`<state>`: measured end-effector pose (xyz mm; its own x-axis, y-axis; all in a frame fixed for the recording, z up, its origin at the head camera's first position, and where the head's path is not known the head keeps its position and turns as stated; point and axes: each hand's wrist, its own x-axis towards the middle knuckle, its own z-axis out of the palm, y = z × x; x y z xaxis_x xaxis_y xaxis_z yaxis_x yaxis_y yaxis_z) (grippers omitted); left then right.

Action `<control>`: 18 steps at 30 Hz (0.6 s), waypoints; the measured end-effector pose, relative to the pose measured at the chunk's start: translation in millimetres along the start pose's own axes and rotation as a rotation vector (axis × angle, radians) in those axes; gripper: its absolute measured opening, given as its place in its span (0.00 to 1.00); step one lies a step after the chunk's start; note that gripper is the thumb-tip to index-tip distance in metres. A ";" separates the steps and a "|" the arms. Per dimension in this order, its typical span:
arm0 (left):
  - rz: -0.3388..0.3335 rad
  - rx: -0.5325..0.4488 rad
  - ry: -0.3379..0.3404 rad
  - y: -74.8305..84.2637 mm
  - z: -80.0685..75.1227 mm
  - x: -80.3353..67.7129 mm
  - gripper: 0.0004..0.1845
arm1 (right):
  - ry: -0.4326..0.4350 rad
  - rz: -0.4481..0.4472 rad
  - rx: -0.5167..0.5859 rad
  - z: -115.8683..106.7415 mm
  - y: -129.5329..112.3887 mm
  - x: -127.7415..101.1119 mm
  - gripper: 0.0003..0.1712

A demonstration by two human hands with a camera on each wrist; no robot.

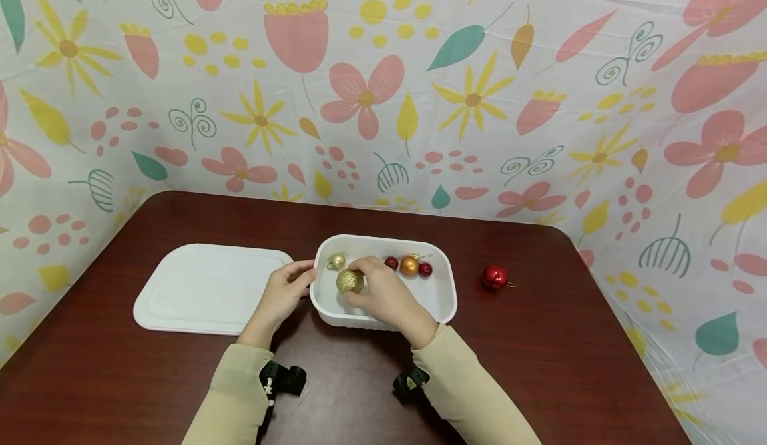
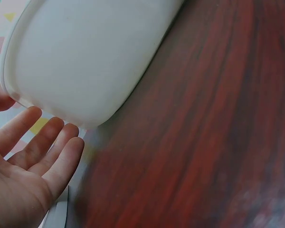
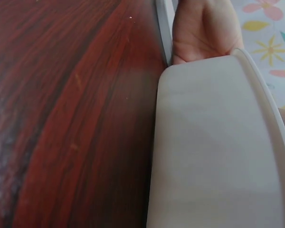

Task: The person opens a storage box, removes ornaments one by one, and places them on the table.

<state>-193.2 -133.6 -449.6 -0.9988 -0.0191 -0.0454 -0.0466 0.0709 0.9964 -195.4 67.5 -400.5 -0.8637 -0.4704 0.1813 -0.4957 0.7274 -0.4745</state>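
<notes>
Only overhead does the right hand show pinching the glitter ball.

White rectangular plastic tub sits mid-table; flat white plastic lid lies just left. Four small round baubles rest inside, along the far wall. Red shiny bauble lies on the dark wooden table, right of the tub.
</notes>
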 end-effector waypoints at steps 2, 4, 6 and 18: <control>-0.002 0.002 0.001 0.3 -0.3 -0.2 0.18 | 0.022 -0.001 0.014 -1.8 1.5 -3.0 0.23; -0.005 0.005 0.003 0.5 -0.7 -0.1 0.18 | 0.044 0.003 0.024 -2.9 3.5 -5.6 0.23; -0.002 0.010 0.003 0.3 -1.1 0.0 0.18 | 0.068 0.002 0.034 -3.8 5.2 -8.2 0.23; -0.015 0.005 0.003 0.1 -0.8 -0.4 0.19 | 0.141 0.024 0.063 -11.2 18.0 -20.8 0.24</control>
<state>-192.8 -134.4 -449.5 -0.9979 -0.0233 -0.0598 -0.0614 0.0757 0.9952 -187.4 96.0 -403.1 -0.8817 -0.3748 0.2866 -0.4718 0.7029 -0.5323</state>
